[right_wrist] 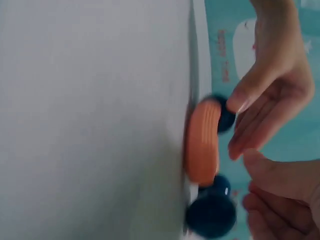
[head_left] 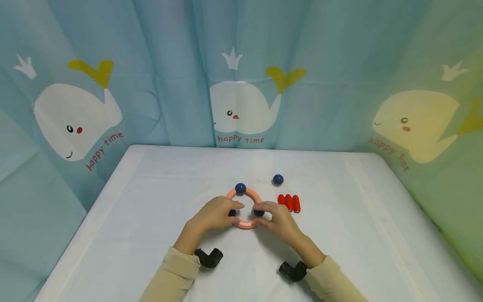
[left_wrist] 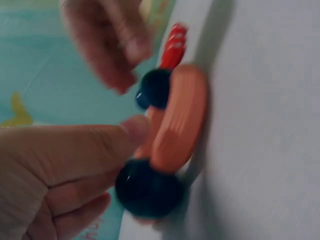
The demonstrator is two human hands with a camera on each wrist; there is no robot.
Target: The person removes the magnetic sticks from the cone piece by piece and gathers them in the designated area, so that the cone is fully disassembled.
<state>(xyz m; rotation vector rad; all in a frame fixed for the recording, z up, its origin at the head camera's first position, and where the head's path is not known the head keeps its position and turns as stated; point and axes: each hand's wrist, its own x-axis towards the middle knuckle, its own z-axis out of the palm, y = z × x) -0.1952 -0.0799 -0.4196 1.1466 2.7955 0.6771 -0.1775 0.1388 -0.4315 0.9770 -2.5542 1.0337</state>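
Observation:
Three curved orange rods [head_left: 254, 194] and three dark blue balls [head_left: 240, 188] form a ring lying on the white table. My left hand [head_left: 217, 212] is at the ring's left side, its fingers and thumb spread around the left ball [left_wrist: 149, 189], which they partly hide in the head view. On the other side, my right hand [head_left: 278, 220] has its fingertips and thumb near the right ball [right_wrist: 211, 216]. Both hands are relaxed, with thumb and fingers apart. The front rod [right_wrist: 202, 143] runs between those two balls, nearest me.
A loose blue ball [head_left: 278, 180] lies behind and right of the ring. Several red rods [head_left: 289, 203] lie side by side right of it. Black wrist mounts [head_left: 209, 258] show beneath both wrists. A curtain with whale prints [head_left: 241, 107] hangs behind the white table [head_left: 170, 167].

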